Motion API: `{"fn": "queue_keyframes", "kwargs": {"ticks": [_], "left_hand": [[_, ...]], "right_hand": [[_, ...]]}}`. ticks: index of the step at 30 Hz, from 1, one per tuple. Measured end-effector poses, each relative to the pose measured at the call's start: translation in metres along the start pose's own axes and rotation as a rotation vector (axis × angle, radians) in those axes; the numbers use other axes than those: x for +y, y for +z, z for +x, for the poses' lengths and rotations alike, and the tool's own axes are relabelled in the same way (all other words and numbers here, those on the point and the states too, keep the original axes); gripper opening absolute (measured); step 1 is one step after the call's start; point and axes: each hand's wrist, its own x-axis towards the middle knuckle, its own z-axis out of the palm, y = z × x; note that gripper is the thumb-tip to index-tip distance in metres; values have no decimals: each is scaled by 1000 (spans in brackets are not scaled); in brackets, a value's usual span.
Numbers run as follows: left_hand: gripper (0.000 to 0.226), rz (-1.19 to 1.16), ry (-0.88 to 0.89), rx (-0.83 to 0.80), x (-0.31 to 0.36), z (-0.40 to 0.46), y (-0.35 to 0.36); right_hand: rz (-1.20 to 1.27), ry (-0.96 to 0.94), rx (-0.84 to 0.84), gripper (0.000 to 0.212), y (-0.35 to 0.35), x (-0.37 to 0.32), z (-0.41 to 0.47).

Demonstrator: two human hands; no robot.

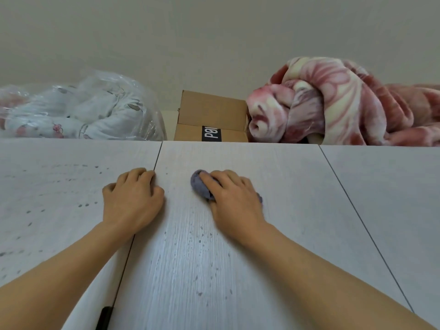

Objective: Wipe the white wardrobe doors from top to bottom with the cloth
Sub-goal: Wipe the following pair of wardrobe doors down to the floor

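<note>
White wardrobe doors fill the lower view, speckled with small water drops. The middle door (181,246) lies between two dark seams. My right hand (232,201) presses a bunched grey-blue cloth (201,185) against the upper part of the middle door, its fingers curled over the cloth. My left hand (132,198) rests on the left door (47,198) beside the seam, with its fingertips bent at the door's edge and holding nothing I can see.
On top of the wardrobe sit a clear plastic bag of white bedding (83,110), a cardboard box (209,115) and a rolled pink floral blanket (333,103). A third door (392,198) is at the right. A dark handle (104,317) shows at the bottom.
</note>
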Motion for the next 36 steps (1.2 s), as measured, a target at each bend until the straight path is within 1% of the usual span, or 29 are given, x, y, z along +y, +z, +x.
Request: {"fn": "queue_keyframes", "kwargs": {"ticks": [1, 2, 4, 6, 8, 11, 13, 14, 17, 20, 21, 22, 25, 26, 27, 28, 30, 33, 36], "left_hand": [[41, -7, -3, 6, 1, 1, 0], [40, -12, -3, 11, 1, 1, 0], [38, -6, 10, 19, 1, 2, -1], [37, 14, 32, 3, 0, 4, -4], [37, 36, 58, -25, -3, 7, -7], [36, 56, 105, -78, -9, 18, -15], [33, 45, 131, -85, -18, 27, -19], [32, 22, 132, -82, -19, 30, -19], [32, -63, 92, -21, -22, 38, -20], [36, -32, 62, 29, -22, 37, -19], [37, -8, 73, 35, -23, 36, -18], [37, 12, 94, 32, -24, 34, -17], [38, 28, 150, -46, -28, 31, -15], [40, 25, 163, -73, -30, 30, -15], [42, 19, 174, -90, -34, 29, -15], [43, 12, 183, -104, -37, 29, -16], [44, -21, 174, -115, -41, 32, -21], [41, -83, 62, -64, -47, 36, -29], [40, -105, -1, -78, -49, 29, -34]], "right_hand": [[-122, 61, 50, 41, -6, 14, -1], [-196, 161, 61, 37, -15, 28, -3], [-227, 427, 24, 33, -28, 52, -3], [-250, 680, 17, 35, -34, 71, 0], [-252, 817, 24, 35, -33, 80, 12], [-132, 924, 3, 36, -28, 83, 42], [-58, 879, -26, 35, -19, 74, 63], [-54, 807, -40, 33, -15, 65, 70], [23, 458, -85, 37, 3, 21, 93], [83, 96, -177, 43, 21, -20, 97], [46, 34, -176, 43, 24, -24, 97], [7, 56, -153, 42, 26, -21, 98], [-46, 435, -109, 40, 21, -9, 112], [-37, 521, -125, 39, 21, -8, 118], [-23, 546, -146, 37, 22, -12, 124], [-12, 521, -161, 37, 24, -16, 130], [44, 391, -174, 41, 26, -28, 133], [83, 114, -201, 46, 24, -45, 111], [129, -197, -204, 44, 15, -51, 58]]}}
